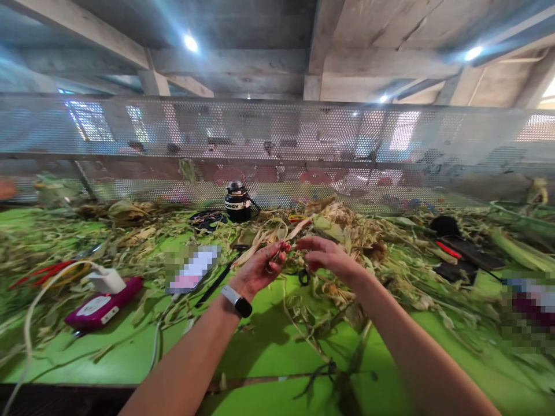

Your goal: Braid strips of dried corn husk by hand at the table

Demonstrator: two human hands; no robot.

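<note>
My left hand [262, 267], with a watch on the wrist, is raised above the green table [260, 341], its fingers pinched on a thin strip of dried corn husk [289, 249]. My right hand [327, 257] meets it from the right, fingers curled onto the same strip. Long husk strands [303, 312] hang down from the hands toward the table. A heap of dry corn husks [342, 222] lies just behind the hands.
A magenta power bank with a white charger and cable [104, 297] lies at the left. A black jar [237, 202] stands at the back by a perforated metal screen [277, 144]. Red-handled scissors [43, 271], a black pen [214, 283] and dark cases [459, 251] lie around.
</note>
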